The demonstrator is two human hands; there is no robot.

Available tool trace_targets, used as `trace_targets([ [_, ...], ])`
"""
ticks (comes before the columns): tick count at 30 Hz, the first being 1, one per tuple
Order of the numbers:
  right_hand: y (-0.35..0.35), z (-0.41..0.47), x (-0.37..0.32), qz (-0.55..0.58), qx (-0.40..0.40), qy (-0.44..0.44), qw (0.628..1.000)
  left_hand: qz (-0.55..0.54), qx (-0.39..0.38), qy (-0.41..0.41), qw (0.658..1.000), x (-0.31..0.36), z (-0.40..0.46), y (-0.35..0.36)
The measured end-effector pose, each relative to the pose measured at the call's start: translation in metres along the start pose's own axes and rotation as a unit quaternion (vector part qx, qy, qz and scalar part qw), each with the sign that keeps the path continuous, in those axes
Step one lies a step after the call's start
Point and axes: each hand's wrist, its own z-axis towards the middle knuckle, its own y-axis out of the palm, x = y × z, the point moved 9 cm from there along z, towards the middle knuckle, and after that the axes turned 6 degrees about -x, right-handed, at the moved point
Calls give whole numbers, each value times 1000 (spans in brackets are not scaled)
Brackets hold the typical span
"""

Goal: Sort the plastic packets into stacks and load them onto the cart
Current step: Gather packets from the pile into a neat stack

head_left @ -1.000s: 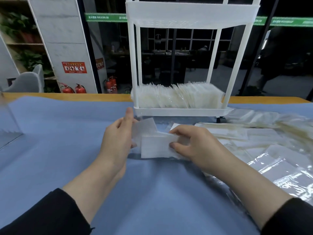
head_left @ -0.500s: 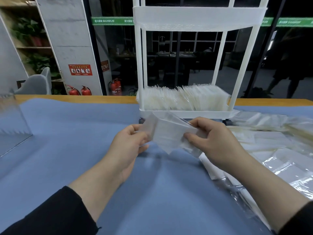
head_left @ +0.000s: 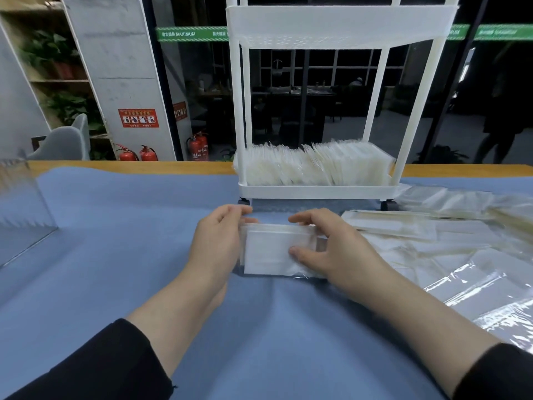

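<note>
Two hands frame one small stack of plastic packets (head_left: 274, 249) standing on its lower edge on the blue cloth (head_left: 115, 255) that covers your bench. Your left hand (head_left: 216, 241) closes its grip on the stack's left end, fingers curled over the top corner and the palm against the side. Your right hand (head_left: 331, 249) grasps the right end, with the thumb pressed on the white face toward you and the fingers curled over the top edge behind. The stack sits between both palms, upright and roughly level, just in front of the white cart (head_left: 317, 192). That cart stands on the bench on dark castors, and its lowest tray holds a dense row of packets on the cart (head_left: 317, 168) standing on edge; the upper tray shows only its perforated white wall. To your right, loose packets (head_left: 418, 226) and crinkled clear plastic sheets (head_left: 476, 284) spread over the cloth, near the right hand but apart from the stack you hold. A clear plastic panel (head_left: 23, 203) stands at the far left edge of the bench. Both your sleeves are black.
</note>
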Motion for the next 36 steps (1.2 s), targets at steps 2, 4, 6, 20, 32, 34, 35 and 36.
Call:
trace_targets([
  [2, -2, 0, -4, 0, 6, -13, 1000, -43, -38, -5, 998, -1, -1, 9],
  [4, -8, 0, -10, 9, 31, -37, 999, -26, -71, 3, 997, -2, -2, 17],
  [6, -9, 0, -12, -3, 23, -45, 999, 38, -102, 32, 994, -1, -3, 26],
  [20, -128, -24, 95, -222, -3, 250, 942, 309, -137, 135, 931, 25, -9, 25],
  [32, -118, -14, 126, -233, 77, 224, 943, 298, -135, 109, 939, 13, -2, 23],
  [34, -123, -15, 117, -208, 102, 209, 950, 271, -109, 124, 948, 18, -3, 19],
  [35, -124, -15, 111, -195, 103, 197, 955, 251, -94, 130, 955, 22, -3, 16],
  [36, -124, -14, 101, -194, 94, 175, 961, 234, -74, 135, 960, 26, -3, 12],
])
